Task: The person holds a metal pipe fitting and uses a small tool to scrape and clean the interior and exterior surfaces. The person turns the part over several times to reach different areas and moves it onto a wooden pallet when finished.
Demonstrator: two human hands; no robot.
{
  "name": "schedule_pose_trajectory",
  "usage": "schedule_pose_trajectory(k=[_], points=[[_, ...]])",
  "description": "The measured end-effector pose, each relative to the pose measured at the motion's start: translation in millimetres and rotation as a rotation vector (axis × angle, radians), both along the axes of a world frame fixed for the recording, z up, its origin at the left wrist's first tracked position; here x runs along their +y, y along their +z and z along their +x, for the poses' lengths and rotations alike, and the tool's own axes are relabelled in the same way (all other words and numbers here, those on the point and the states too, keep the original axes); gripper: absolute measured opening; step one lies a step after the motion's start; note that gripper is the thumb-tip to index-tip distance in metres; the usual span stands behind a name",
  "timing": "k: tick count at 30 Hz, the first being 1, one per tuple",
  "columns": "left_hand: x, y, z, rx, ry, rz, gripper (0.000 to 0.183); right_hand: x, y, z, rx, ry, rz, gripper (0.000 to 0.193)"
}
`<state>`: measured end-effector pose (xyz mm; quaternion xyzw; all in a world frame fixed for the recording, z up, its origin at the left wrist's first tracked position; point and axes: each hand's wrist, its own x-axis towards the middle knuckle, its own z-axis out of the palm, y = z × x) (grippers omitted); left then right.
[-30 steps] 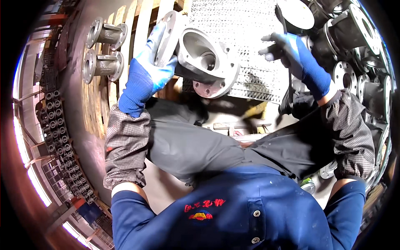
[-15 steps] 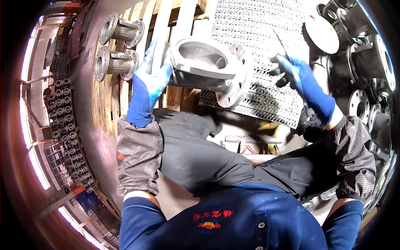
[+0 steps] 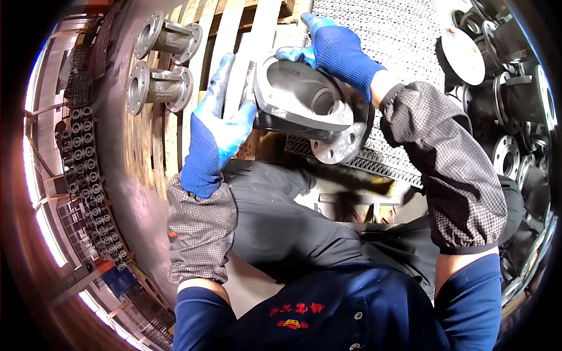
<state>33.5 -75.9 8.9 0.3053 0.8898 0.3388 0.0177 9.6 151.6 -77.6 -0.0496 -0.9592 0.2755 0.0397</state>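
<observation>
A grey cast-metal valve body (image 3: 304,120) sits in front of me with its oval opening up and a round bore inside. A bolt-holed flange (image 3: 341,143) stands at its right end. My left hand (image 3: 219,126), in a blue glove, lies against its left end, fingers stretched and thumb apart. From the right, my right hand (image 3: 333,50) reaches over the far side, its lower fingertips at the far rim and another finger pointing away. Its fingers are spread. The underside of the casting is hidden.
Two flanged pipe-like castings (image 3: 167,38) stand at the left on a wooden pallet (image 3: 231,26). A metal grating (image 3: 404,41) spreads beyond and right of the valve body. Several dark flanged castings (image 3: 521,99) crowd the right edge, near a pale round disc (image 3: 462,57).
My right hand has swung left from over the grating to the casting's far rim. The casting has shifted slightly right and turned, exposing its bore. My left hand stays against its left end.
</observation>
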Motion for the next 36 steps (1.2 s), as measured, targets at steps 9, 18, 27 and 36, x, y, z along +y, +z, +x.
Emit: schedule_pose_trajectory(k=[9,18,27,36], points=[[3,3,-6,-0.169,0.118,0.087,0.057,11,0,10,-0.063,-0.031,-0.007,0.042],[5,2,-8,-0.341,0.196,0.127,0.057,74,-19,64,-0.122,-0.149,-0.197,0.079],[-5,8,2,-0.167,0.124,-0.024,0.062,13,-32,155,-0.172,-0.535,-1.125,0.043],[-23,-2,32,-0.154,-0.082,0.134,0.077,-40,-69,200,-0.028,-0.135,-0.764,0.023]])
